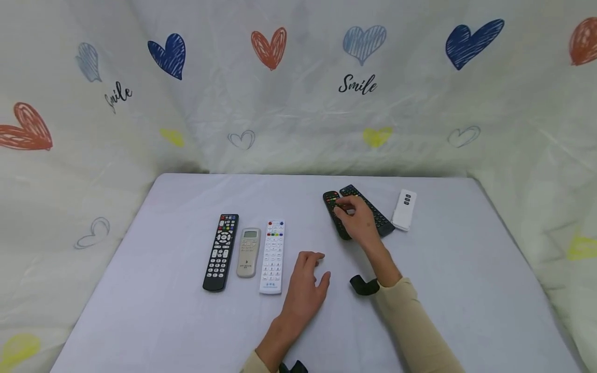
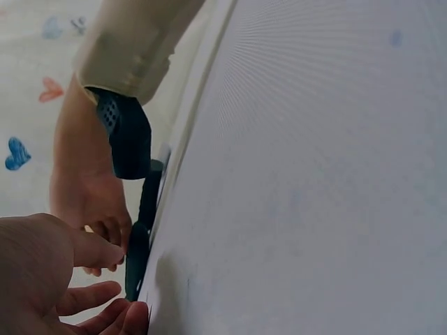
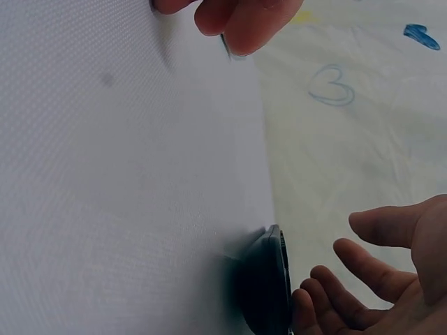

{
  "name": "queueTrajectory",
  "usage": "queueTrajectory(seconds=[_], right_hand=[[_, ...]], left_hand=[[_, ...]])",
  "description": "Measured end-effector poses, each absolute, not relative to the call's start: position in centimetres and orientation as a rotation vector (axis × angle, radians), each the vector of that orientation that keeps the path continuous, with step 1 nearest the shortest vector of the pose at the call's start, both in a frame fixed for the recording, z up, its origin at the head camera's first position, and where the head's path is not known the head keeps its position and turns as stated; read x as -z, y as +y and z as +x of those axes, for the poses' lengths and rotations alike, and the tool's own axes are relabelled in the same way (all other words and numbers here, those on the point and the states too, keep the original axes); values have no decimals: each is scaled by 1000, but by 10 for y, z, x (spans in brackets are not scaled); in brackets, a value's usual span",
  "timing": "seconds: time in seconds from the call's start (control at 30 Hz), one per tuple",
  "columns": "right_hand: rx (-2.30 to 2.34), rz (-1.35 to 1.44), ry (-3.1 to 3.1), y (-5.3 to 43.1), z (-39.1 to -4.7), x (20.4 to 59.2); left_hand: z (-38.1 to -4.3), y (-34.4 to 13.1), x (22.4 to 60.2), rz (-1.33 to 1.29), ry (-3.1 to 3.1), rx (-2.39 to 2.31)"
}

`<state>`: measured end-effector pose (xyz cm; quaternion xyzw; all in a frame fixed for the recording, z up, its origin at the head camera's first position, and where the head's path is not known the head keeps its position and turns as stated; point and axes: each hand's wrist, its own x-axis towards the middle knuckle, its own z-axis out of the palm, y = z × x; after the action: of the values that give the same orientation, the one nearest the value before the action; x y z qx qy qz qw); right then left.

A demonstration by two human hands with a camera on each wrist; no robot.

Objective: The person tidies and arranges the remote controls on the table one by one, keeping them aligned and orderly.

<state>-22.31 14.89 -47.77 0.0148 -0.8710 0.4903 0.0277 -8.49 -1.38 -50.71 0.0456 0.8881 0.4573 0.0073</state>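
Observation:
My right hand (image 1: 358,221) hovers over a rounded black remote control (image 1: 330,203), its fingers loosely bent with a gap between thumb and forefinger. In the right wrist view those fingers (image 3: 380,276) stand beside the end of a black remote (image 3: 269,286) without gripping it; whether a fingertip touches it I cannot tell. A longer black remote (image 1: 378,217) slants behind the hand, partly hidden by it. My left hand (image 1: 305,290) is low over the white tabletop, thumb and fingers apart and holding nothing. Nearest to it lies a white remote (image 1: 272,257) with many buttons.
Left of the white remote lie a small beige remote (image 1: 249,252) with a display and a large black remote (image 1: 221,254). A slim white remote (image 1: 404,210) lies at the back right. Heart-printed cloth (image 1: 298,103) hangs behind the table (image 1: 154,311).

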Motion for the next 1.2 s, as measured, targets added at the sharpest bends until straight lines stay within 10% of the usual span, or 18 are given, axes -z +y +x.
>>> queueTrajectory(seconds=[1.2], right_hand=[[-1229, 20, -2962, 160, -233, 481]], left_hand=[[-123, 3, 501, 136, 2818, -1308]])
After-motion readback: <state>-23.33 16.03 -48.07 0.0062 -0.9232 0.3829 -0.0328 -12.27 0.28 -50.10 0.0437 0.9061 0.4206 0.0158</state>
